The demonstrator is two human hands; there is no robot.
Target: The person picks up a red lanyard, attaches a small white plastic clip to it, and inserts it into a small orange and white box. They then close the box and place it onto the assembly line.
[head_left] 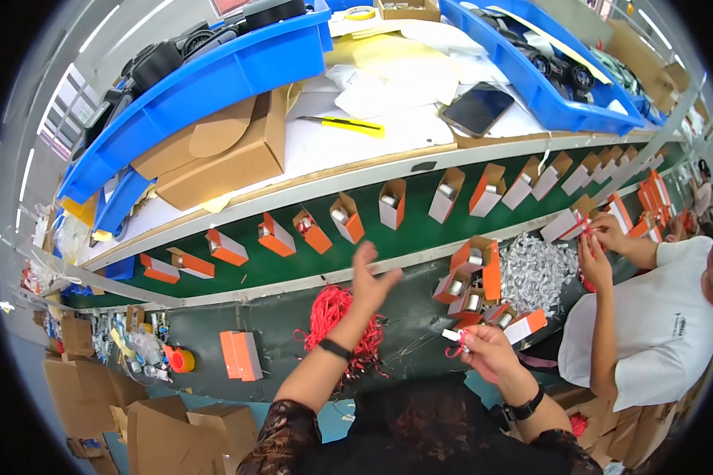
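Note:
My left hand (pixel 368 279) is raised with its fingers spread and holds nothing. It is just short of the row of open boxes, beyond a heap of red cords (pixel 329 313) on the dark table. In my right hand (pixel 487 352), thumb and fingers pinch a small white piece with a red cord (pixel 455 340); its exact kind is too small to tell. Open orange-and-white boxes (pixel 474 260) with silvery round ends inside stand just beyond that hand. A pile of small clear-wrapped silvery pieces (pixel 535 269) lies beside them.
Several open boxes (pixel 392 203) line a green conveyor belt (pixel 412 229). Above it, a shelf (pixel 420 131) bears blue bins (pixel 214 87), a carton (pixel 230 158), a yellow cutter knife (pixel 352 125) and a phone (pixel 477 108). On my right a co-worker (pixel 634 324) handles a box. Orange tape (pixel 180 359) lies left.

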